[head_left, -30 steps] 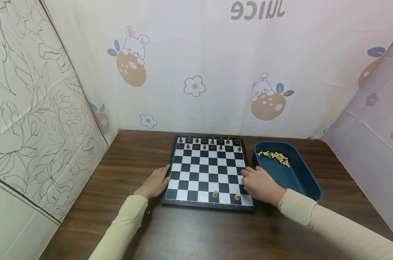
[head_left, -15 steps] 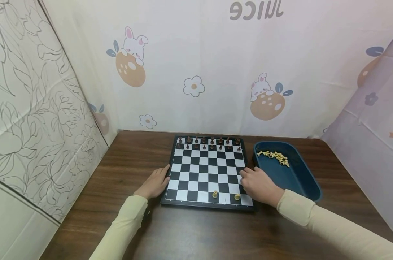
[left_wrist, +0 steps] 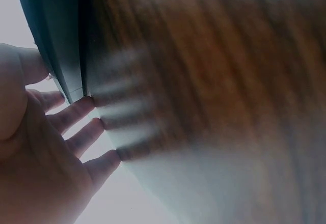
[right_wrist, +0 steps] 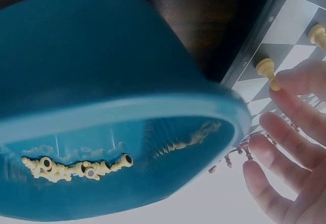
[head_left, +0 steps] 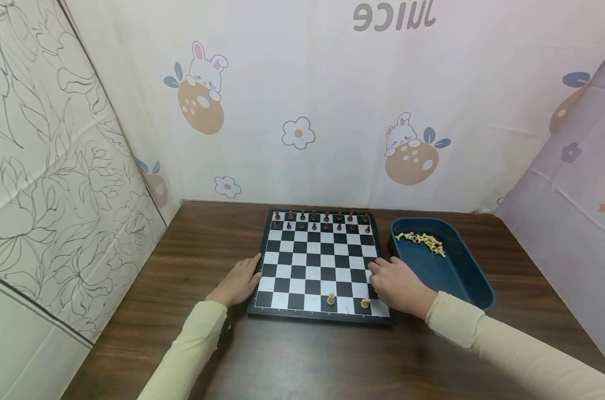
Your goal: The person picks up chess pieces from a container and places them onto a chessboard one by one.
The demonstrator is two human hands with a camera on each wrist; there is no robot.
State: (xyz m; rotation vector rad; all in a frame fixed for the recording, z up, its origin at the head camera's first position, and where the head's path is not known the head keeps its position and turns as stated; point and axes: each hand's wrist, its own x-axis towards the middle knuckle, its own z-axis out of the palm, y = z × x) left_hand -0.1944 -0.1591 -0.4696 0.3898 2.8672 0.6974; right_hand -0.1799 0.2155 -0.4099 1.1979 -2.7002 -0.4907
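A chessboard (head_left: 312,272) lies on the table with dark red-brown chess pieces (head_left: 314,226) in two rows along its far side. Two cream pieces (head_left: 330,299) stand on the near row. At the board's right edge, my right hand (head_left: 401,286) pinches a cream chess piece (right_wrist: 265,68) by its narrow top with thumb and forefinger. Its base is at a dark square; the head view hides this piece behind the hand. My left hand (head_left: 236,281) rests along the board's left edge, fingers extended. In the left wrist view, its fingertips (left_wrist: 109,159) touch the wooden table.
Right of the board stands a blue plastic tray (head_left: 469,261), close to my right forearm. Several cream chess pieces (head_left: 422,241) lie heaped in its far end. A printed curtain (head_left: 302,83) hangs behind the table (head_left: 302,355), and a patterned panel (head_left: 47,166) borders the left.
My right hand has shifted slightly left onto the board's edge within the last second, then stayed almost still. The left hand keeps its place.
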